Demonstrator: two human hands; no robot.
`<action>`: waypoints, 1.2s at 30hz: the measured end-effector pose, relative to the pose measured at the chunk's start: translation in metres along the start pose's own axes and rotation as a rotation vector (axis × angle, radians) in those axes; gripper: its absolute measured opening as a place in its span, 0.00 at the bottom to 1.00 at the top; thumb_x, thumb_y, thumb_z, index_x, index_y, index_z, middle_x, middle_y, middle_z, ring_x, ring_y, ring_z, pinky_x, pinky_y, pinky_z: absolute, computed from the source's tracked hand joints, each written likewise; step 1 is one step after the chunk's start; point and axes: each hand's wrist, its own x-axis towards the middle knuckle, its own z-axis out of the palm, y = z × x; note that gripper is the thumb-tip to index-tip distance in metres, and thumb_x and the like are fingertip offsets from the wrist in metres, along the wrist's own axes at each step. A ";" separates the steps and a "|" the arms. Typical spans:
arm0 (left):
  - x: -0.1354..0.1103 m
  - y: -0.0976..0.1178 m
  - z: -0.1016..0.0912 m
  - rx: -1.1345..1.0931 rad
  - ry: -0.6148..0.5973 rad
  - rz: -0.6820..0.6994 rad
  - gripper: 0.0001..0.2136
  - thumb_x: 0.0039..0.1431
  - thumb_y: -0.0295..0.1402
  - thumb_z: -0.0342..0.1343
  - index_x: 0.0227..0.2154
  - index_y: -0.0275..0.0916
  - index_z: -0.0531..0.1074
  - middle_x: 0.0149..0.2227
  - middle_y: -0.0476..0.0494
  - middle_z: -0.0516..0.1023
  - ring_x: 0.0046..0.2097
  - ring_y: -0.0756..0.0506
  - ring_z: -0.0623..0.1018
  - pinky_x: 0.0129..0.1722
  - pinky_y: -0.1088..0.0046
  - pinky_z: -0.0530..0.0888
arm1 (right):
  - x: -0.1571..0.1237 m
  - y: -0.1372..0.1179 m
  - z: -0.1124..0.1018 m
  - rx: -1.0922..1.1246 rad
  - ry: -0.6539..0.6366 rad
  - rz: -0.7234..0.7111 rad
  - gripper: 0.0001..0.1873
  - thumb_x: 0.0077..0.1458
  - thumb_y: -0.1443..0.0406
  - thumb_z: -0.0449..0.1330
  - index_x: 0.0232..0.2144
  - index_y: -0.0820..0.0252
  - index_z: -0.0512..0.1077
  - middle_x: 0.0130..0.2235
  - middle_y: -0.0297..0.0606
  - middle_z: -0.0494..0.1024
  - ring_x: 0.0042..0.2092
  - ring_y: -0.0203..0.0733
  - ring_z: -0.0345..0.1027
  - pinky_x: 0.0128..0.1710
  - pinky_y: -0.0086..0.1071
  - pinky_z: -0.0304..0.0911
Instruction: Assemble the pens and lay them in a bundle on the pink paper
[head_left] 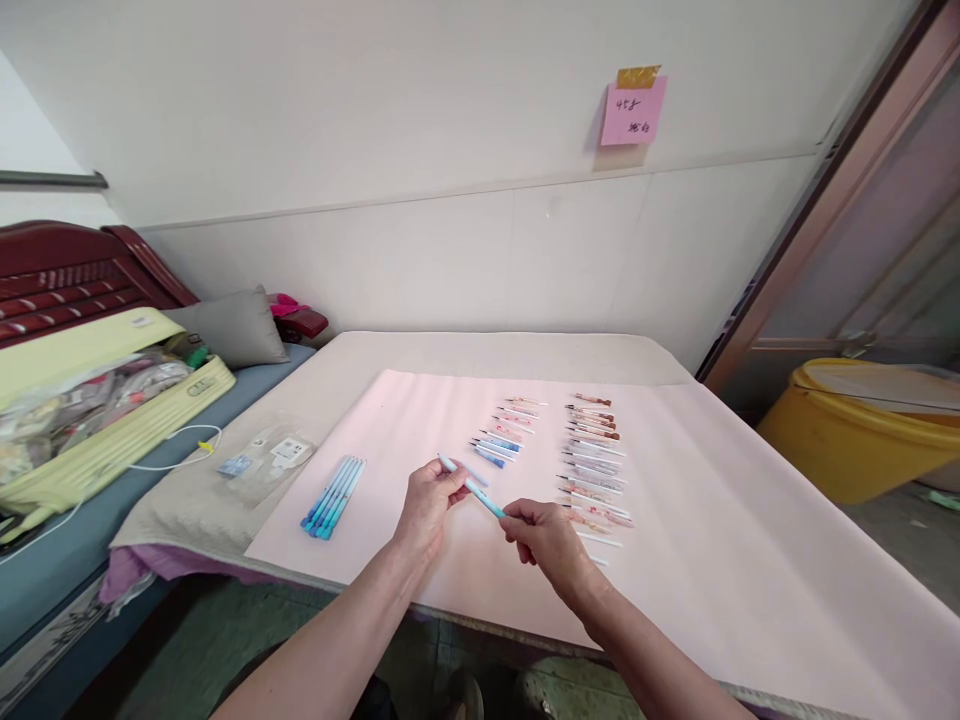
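Observation:
Both hands are on one light-blue pen (484,497), held slanting over the pink sheet. My left hand (429,505) pinches it near its upper left end. At the lower right end, the fingers of my right hand (547,540) close round it. A pale bluish-lilac stick (474,474) shows just behind the pen; whether it is held or lying there I cannot tell. To the left lies a bunch of blue pens (334,498). Beyond my hands is a row of pens and pen parts (502,440), blue to pink. A longer row with brown and clear parts (592,460) runs partly behind my right hand.
A pink sheet (712,500) covers much of the padded table. Clear plastic bags (274,455) lie at its left. A yellow open case of packed items (112,400) stands further left, and a yellow bin (855,430) on the right. A pink note (634,112) is taped to the wall.

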 end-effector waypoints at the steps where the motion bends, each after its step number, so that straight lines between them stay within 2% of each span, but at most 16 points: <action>1: 0.000 0.001 0.001 -0.005 -0.019 0.009 0.12 0.41 0.37 0.64 0.27 0.35 0.73 0.29 0.45 0.74 0.32 0.49 0.74 0.37 0.72 0.69 | 0.000 0.000 -0.001 0.083 -0.038 0.039 0.08 0.42 0.62 0.57 0.19 0.61 0.68 0.16 0.28 0.65 0.17 0.29 0.52 0.18 0.26 0.46; 5: -0.001 0.006 0.003 -0.043 -0.110 0.021 0.13 0.43 0.35 0.63 0.31 0.34 0.73 0.30 0.43 0.75 0.34 0.48 0.74 0.39 0.70 0.69 | -0.002 0.003 -0.005 0.418 -0.222 0.204 0.11 0.40 0.60 0.61 0.21 0.63 0.68 0.19 0.31 0.68 0.16 0.25 0.47 0.18 0.26 0.38; 8: -0.003 0.009 0.004 -0.092 -0.172 0.024 0.14 0.44 0.33 0.62 0.35 0.34 0.72 0.31 0.41 0.75 0.36 0.46 0.75 0.41 0.68 0.69 | -0.002 0.004 -0.006 0.550 -0.304 0.280 0.13 0.38 0.59 0.62 0.20 0.63 0.67 0.20 0.31 0.67 0.16 0.23 0.44 0.18 0.25 0.36; 11: -0.004 0.010 0.004 -0.126 -0.156 -0.004 0.16 0.43 0.33 0.64 0.37 0.35 0.72 0.33 0.41 0.76 0.37 0.46 0.75 0.42 0.68 0.69 | -0.003 0.000 -0.004 0.445 -0.228 0.218 0.11 0.40 0.59 0.61 0.21 0.62 0.67 0.20 0.31 0.67 0.16 0.25 0.45 0.18 0.26 0.38; 15: -0.004 0.005 0.000 -0.037 -0.004 -0.049 0.14 0.40 0.38 0.65 0.28 0.35 0.72 0.30 0.44 0.75 0.32 0.50 0.74 0.37 0.72 0.70 | -0.006 -0.006 0.001 -0.025 0.053 -0.070 0.09 0.44 0.61 0.57 0.18 0.59 0.66 0.15 0.28 0.62 0.18 0.31 0.53 0.21 0.28 0.47; 17: -0.003 0.003 0.000 0.000 0.014 -0.060 0.14 0.40 0.40 0.65 0.25 0.34 0.73 0.28 0.44 0.74 0.30 0.51 0.73 0.35 0.73 0.70 | -0.006 -0.006 0.003 -0.169 0.141 -0.165 0.09 0.45 0.62 0.56 0.18 0.58 0.66 0.14 0.27 0.61 0.19 0.32 0.55 0.22 0.28 0.50; 19: -0.003 0.002 0.000 0.021 -0.006 -0.048 0.13 0.40 0.40 0.64 0.26 0.34 0.74 0.29 0.43 0.75 0.31 0.50 0.73 0.35 0.73 0.70 | -0.007 -0.003 0.004 -0.123 0.103 -0.122 0.09 0.45 0.62 0.56 0.18 0.58 0.66 0.15 0.28 0.62 0.18 0.31 0.54 0.21 0.28 0.49; 23: -0.005 0.003 0.003 0.073 -0.052 -0.011 0.12 0.44 0.40 0.62 0.25 0.34 0.74 0.30 0.41 0.76 0.32 0.49 0.73 0.36 0.72 0.69 | -0.008 0.001 0.004 0.236 -0.111 0.112 0.08 0.44 0.61 0.57 0.21 0.62 0.67 0.19 0.30 0.67 0.16 0.27 0.49 0.18 0.27 0.41; 26: -0.006 0.003 0.004 0.084 -0.079 -0.007 0.12 0.45 0.40 0.61 0.26 0.34 0.73 0.30 0.41 0.75 0.33 0.49 0.73 0.37 0.71 0.69 | -0.009 0.000 0.004 0.346 -0.143 0.166 0.09 0.43 0.61 0.59 0.22 0.63 0.67 0.21 0.31 0.69 0.16 0.25 0.49 0.17 0.26 0.39; 28: -0.005 0.003 0.003 0.073 -0.082 -0.008 0.12 0.46 0.40 0.60 0.27 0.35 0.73 0.31 0.41 0.75 0.34 0.49 0.73 0.37 0.72 0.69 | -0.009 -0.002 0.004 0.329 -0.128 0.152 0.10 0.43 0.61 0.59 0.23 0.63 0.67 0.21 0.31 0.69 0.16 0.25 0.50 0.17 0.26 0.41; 31: -0.001 0.003 -0.001 0.040 -0.050 -0.001 0.13 0.47 0.41 0.60 0.28 0.35 0.72 0.33 0.41 0.75 0.35 0.49 0.73 0.36 0.73 0.69 | -0.008 -0.003 0.003 0.233 -0.117 0.057 0.09 0.43 0.63 0.59 0.27 0.63 0.69 0.23 0.31 0.70 0.19 0.29 0.59 0.19 0.26 0.51; 33: 0.002 0.004 -0.005 0.028 -0.024 0.010 0.13 0.46 0.42 0.60 0.29 0.35 0.72 0.33 0.41 0.75 0.35 0.49 0.73 0.35 0.73 0.69 | -0.007 0.000 0.003 0.158 -0.101 -0.029 0.14 0.40 0.66 0.60 0.34 0.61 0.69 0.28 0.32 0.72 0.24 0.32 0.65 0.24 0.27 0.59; 36: 0.004 0.004 -0.008 0.044 -0.019 0.026 0.14 0.46 0.42 0.60 0.30 0.35 0.72 0.33 0.41 0.75 0.35 0.49 0.73 0.35 0.73 0.69 | -0.005 0.006 0.004 0.046 -0.026 -0.110 0.20 0.40 0.68 0.58 0.40 0.59 0.67 0.34 0.34 0.73 0.27 0.34 0.68 0.28 0.29 0.63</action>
